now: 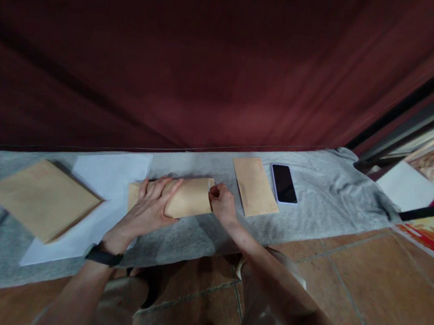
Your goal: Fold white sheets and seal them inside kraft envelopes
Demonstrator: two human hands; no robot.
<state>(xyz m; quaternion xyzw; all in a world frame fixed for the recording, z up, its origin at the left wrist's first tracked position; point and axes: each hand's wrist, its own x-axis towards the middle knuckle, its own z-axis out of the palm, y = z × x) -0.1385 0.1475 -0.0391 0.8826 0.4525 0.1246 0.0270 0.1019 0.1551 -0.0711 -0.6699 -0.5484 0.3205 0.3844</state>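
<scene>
A brown paper envelope (194, 197) lies lengthwise on the grey cloth in front of me. My left hand (153, 202), with a dark band at the wrist, rests on its left part, fingers spread and thumb apart, pressing it down. At the envelope's right end, my right hand (223, 202) is closed in a pinch on the edge. A thin white sliver shows beside those fingertips; whether it is a strip or paper inside, I cannot tell. Just right of this hand lies another brown envelope (255, 187), flat on the cloth.
A phone (284, 184) with a dark screen lies at the right. On the left, a stack of brown envelopes (44, 199) partly covers white paper (113, 178). The grey cloth (322, 184) borders a dark red curtain-like surface (216, 73). Tiled floor (348, 275) lies below.
</scene>
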